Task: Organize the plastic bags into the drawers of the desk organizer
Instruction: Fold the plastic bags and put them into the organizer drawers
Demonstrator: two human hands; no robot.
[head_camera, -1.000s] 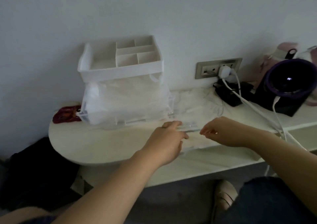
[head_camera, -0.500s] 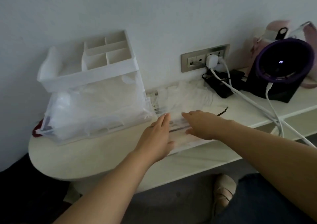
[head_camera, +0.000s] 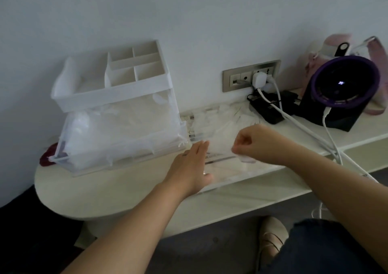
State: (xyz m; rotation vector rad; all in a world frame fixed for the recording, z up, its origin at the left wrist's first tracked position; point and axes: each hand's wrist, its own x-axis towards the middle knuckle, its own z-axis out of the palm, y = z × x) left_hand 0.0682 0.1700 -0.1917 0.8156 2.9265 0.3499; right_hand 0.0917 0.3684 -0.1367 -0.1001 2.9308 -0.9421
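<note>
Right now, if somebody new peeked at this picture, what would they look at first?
Probably the two hands in the middle: the left hand lies flat on a clear plastic bag while the right hand pinches its edge. Next, the white desk organizer on the left, its see-through drawer stuffed with crumpled plastic. Then the dark round purple-rimmed gadget on the right, with a tiny glowing light.

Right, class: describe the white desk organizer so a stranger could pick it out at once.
Start at the grey wall socket plate above the desk. Look left along the wall: the desk organizer stands at the desk's rounded end. Alone there, it has an open tray of divided compartments on top and clear drawers stuffed with plastic bags.
</note>
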